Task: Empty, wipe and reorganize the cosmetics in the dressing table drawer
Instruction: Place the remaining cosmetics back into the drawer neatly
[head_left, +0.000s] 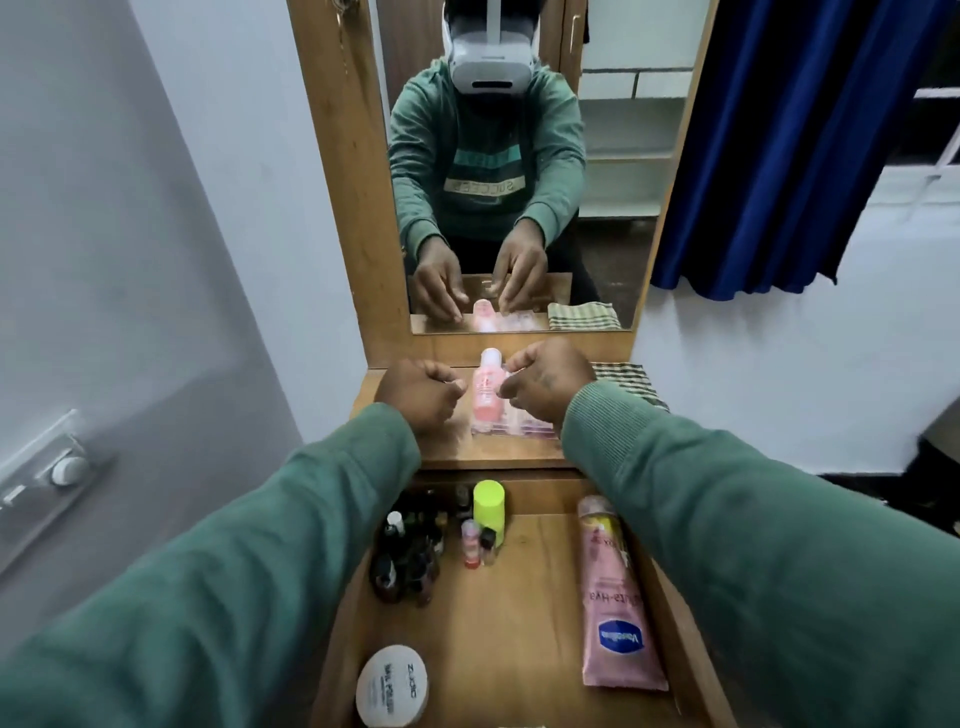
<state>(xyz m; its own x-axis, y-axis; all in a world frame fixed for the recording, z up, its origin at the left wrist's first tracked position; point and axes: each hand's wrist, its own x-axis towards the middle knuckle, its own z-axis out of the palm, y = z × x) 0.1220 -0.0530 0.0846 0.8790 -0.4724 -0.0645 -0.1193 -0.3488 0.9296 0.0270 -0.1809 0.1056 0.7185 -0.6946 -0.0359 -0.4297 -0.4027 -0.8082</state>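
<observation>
A pink bottle (485, 392) lies on a clear flat case (519, 428) on the wooden table top (498, 454) in front of the mirror. My left hand (418, 397) hovers just left of the bottle with loosely curled fingers and holds nothing. My right hand (545, 384) is at the bottle's right side, its thumb and fingertips pinched at the case's far edge. Below, the open drawer (519, 613) holds a cluster of small dark bottles (410, 556), a lime-capped bottle (489, 506), two tiny vials (478, 543), a pink Vaseline tube (615, 597) and a white round jar (393, 686).
A folded checked cloth (626, 376) lies on the table top to the right of my hands. The mirror (613, 156) shows a person in a green sweater. A blue curtain (789, 145) hangs at the right, and a wall switch plate (47, 467) is at the left.
</observation>
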